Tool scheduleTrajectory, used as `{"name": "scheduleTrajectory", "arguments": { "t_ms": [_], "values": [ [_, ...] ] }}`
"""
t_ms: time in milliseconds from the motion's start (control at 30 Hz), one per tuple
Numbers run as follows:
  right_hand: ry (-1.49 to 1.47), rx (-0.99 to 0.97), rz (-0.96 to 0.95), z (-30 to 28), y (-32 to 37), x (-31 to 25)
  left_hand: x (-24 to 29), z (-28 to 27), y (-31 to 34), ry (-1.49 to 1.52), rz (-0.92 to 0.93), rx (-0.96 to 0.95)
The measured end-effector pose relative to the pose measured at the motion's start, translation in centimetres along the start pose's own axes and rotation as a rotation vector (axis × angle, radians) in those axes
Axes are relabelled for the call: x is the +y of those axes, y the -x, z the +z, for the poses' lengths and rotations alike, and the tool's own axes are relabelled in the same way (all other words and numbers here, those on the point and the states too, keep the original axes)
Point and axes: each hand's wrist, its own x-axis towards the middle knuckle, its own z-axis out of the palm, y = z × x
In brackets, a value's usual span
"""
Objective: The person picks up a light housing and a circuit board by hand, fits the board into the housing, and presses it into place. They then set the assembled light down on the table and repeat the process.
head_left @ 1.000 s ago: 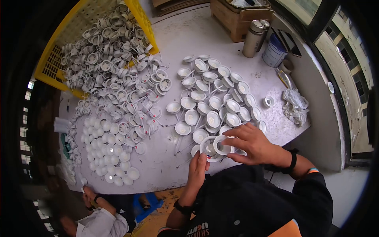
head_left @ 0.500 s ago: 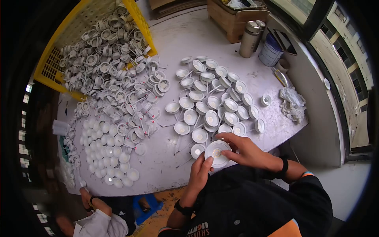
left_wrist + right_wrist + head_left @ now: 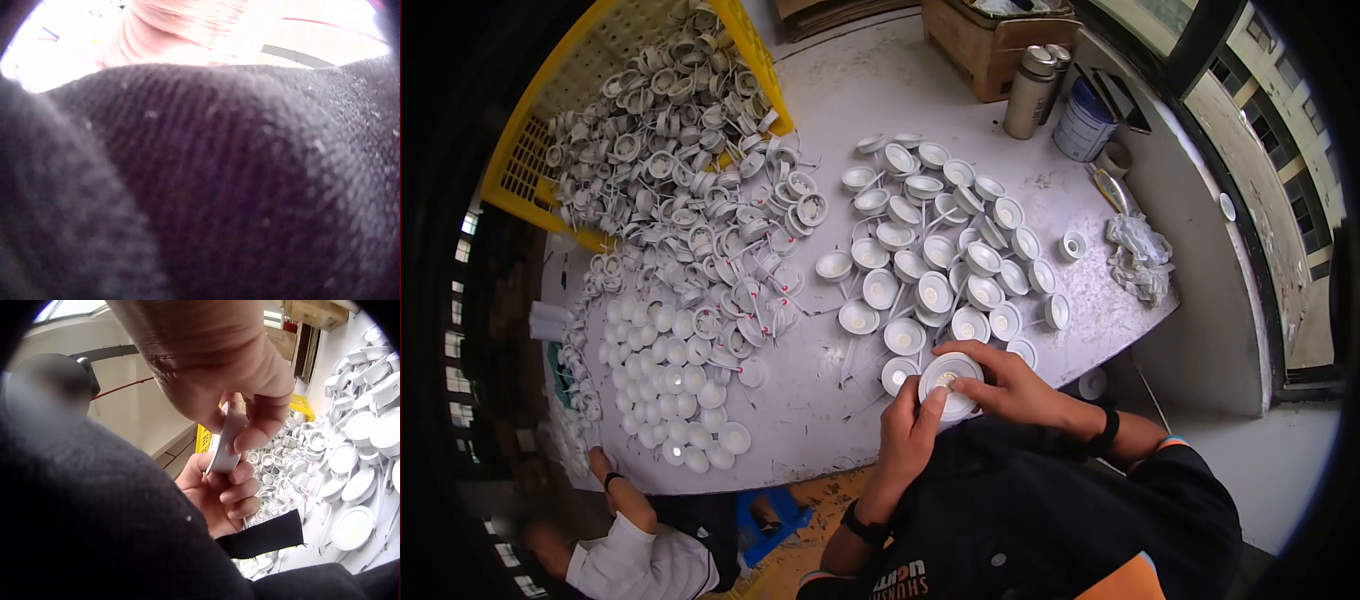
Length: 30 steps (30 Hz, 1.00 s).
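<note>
In the head view a white round downlight (image 3: 952, 370) is held at the table's front edge, its dished face with a pale dotted centre turned up. My left hand (image 3: 908, 437) grips its near left side, thumb on the rim. From the right, my right hand (image 3: 1022, 392) holds it too, fingers along the far edge and thumb inside the dish. The right wrist view shows the downlight (image 3: 228, 445) edge-on between both hands. Just beyond them stand many similar white downlights (image 3: 935, 291) with cables. Dark fabric fills most of the left wrist view.
A tipped yellow crate (image 3: 510, 185) spills white ring-shaped housings (image 3: 662, 165) over the left. White domed discs (image 3: 675, 380) lie front left, near another person's arm (image 3: 628, 500). A flask (image 3: 1030, 95), a blue-white tub (image 3: 1085, 122) and crumpled plastic (image 3: 1140, 262) stand along the right wall.
One second ago my right hand held a white cup-shaped ring beside the open housing; now a dished piece sits in the housing. My right thumb has moved into the dish. The other person's arm has shifted.
</note>
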Motion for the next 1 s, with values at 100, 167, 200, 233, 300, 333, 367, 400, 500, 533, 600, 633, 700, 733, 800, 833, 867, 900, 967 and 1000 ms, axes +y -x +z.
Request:
{"name": "scheduleTrajectory", "arguments": {
  "t_ms": [100, 167, 200, 233, 300, 333, 367, 400, 500, 533, 600, 633, 700, 733, 800, 833, 867, 900, 967, 1000],
  "values": [
    [-0.04, -0.02, 0.019, 0.2, 0.0, -0.2, 0.6, -0.1, -0.1, 0.008, -0.072, 0.027],
    [-0.054, -0.023, 0.045, 0.1, 0.1, -0.4, 0.2, -0.1, -0.2, -0.088, -0.022, 0.032],
    [-0.066, -0.026, 0.072, 0.1, 0.1, -0.4, -0.1, -0.1, -0.2, -0.09, -0.023, 0.032],
    [-0.068, -0.025, 0.072, 0.2, 0.1, -0.2, -0.6, 0.0, -0.2, -0.137, 0.011, 0.045],
    [0.071, 0.032, -0.048, 0.5, 0.0, 0.4, -0.7, 0.1, -0.1, -0.187, 0.043, 0.052],
    [0.068, 0.035, -0.045, 0.6, 0.1, 0.6, -0.6, 0.2, -0.2, -0.237, 0.041, 0.052],
    [0.07, 0.054, -0.061, 0.7, 0.0, 0.6, -0.6, 0.2, -0.3, -0.286, 0.04, 0.053],
    [0.071, 0.072, -0.077, 0.8, 0.0, 0.7, -0.5, 0.2, -0.4, -0.286, 0.041, 0.054],
    [0.046, 0.065, -0.062, 0.7, -0.1, 0.4, -0.2, 0.4, -0.5, -0.27, 0.052, 0.055],
    [0.045, 0.067, -0.062, 0.6, -0.1, 0.3, 0.0, 0.7, -0.5, -0.22, 0.069, 0.091],
    [0.047, 0.054, -0.015, 0.6, 0.0, 0.0, 0.1, 0.8, -0.6, -0.17, 0.084, 0.121],
    [0.045, 0.055, -0.015, 0.7, -0.1, 0.5, 0.1, 0.7, -0.6, -0.236, 0.091, 0.121],
    [0.217, 0.154, -0.256, 1.0, -0.5, 1.8, 0.2, 0.6, -0.8, -0.304, 0.104, 0.121],
    [0.218, 0.156, -0.262, 1.0, -0.5, 1.7, 0.3, 0.6, -0.9, -0.348, 0.12, 0.123],
    [0.209, 0.156, -0.246, 0.9, -0.3, 1.5, 0.4, 0.6, -1.1, -0.392, 0.14, 0.121],
    [0.209, 0.156, -0.246, 0.7, -0.3, 1.1, 0.4, 0.6, -1.0, -0.335, 0.124, 0.107],
    [0.166, 0.095, -0.171, 0.4, -0.2, 0.6, 0.4, 0.5, -1.0, -0.277, 0.107, 0.093],
    [0.121, 0.033, -0.095, 0.3, -0.2, 0.3, 0.4, 0.5, -1.1, -0.278, 0.107, 0.093],
    [0.035, 0.018, -0.031, 0.1, -0.1, 0.6, 0.1, 0.3, -1.1, -0.13, 0.028, 0.11],
    [-0.048, 0.001, 0.032, 0.1, -0.1, 0.7, -0.1, 0.2, -1.2, -0.135, 0.027, 0.109]
  ]
}}
